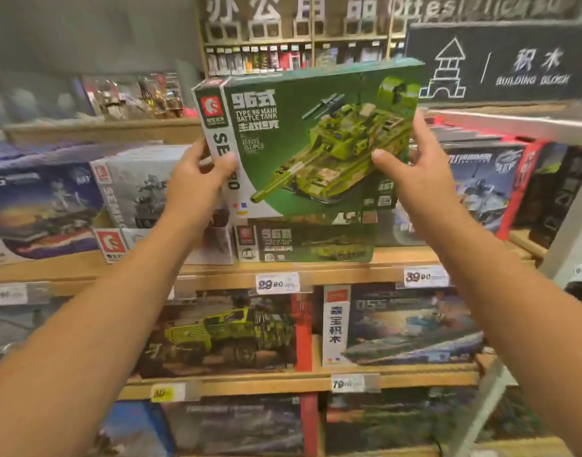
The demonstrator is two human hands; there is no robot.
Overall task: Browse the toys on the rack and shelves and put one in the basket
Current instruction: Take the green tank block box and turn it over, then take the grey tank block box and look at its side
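Wooden shelves [316,380] stacked with boxed building-block sets fill the view of a shop aisle, with paper price tags [277,283] clipped along their front edges and a dark sign [500,61] at the far right showing a white tower drawing and the words "BUILDING BLOCK". Farther back, behind the top shelf, a tall rack of small stationery items stands under large pale lettering. Held up in front of the shelves, clear of them, is a flat green cardboard box printed with a green brick-built tank [316,140] and the words "TYPE 96 MAIN BATTLE TANK". The left hand [197,179] grips its white left edge, thumb on the front face and fingers wrapped behind; the right hand [415,166] holds the right edge the same way, thumb pressed on the front. Just below the lifted box, a matching smaller-looking green tank box [304,240] stands on the shelf, flanked by a grey-white ship set [134,186] to the left and a blue helicopter set [481,183] to the right. Lower shelves carry a camouflage truck set [223,334] and a warship set [411,324]. As for progress, browsing looks well under way and a candidate toy is in hand, seemingly being inspected; no basket is in view, so placing the box in it remains to be done.
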